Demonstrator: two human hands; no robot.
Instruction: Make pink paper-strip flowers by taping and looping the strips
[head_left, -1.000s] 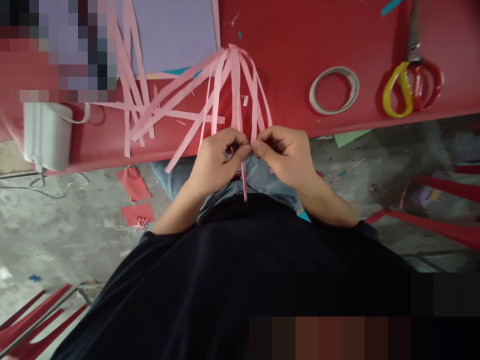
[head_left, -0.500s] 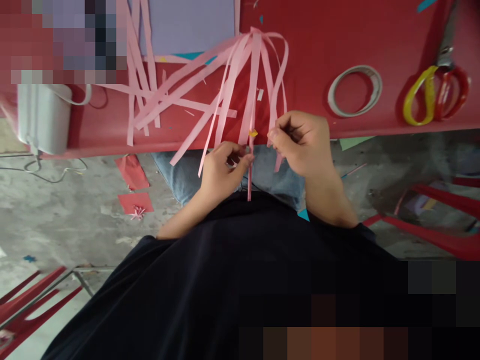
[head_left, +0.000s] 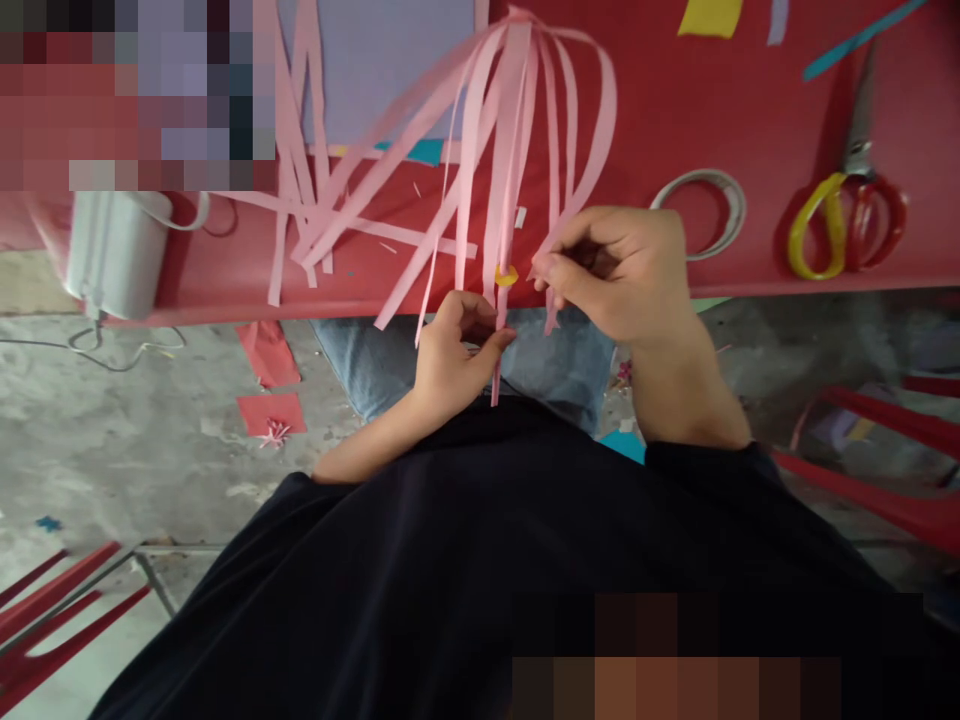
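Observation:
A bunch of long pink paper strips fans up from my hands over the red table. My left hand is closed, pinching the gathered lower ends of the strips in front of my lap. A small yellow bit sits on the strips just above that pinch. My right hand is closed a little higher and to the right, pinching the end of one looping pink strip. Both hands are near the table's front edge.
On the table lie loose pink strips, a lilac sheet, a tape ring and scissors with yellow and red handles. A white container hangs at the left edge. Red paper scraps litter the concrete floor.
My hands have come apart: the right hand rose up and right, drawing one strip into a loop, while the left stayed low. The bunch now stands higher in view.

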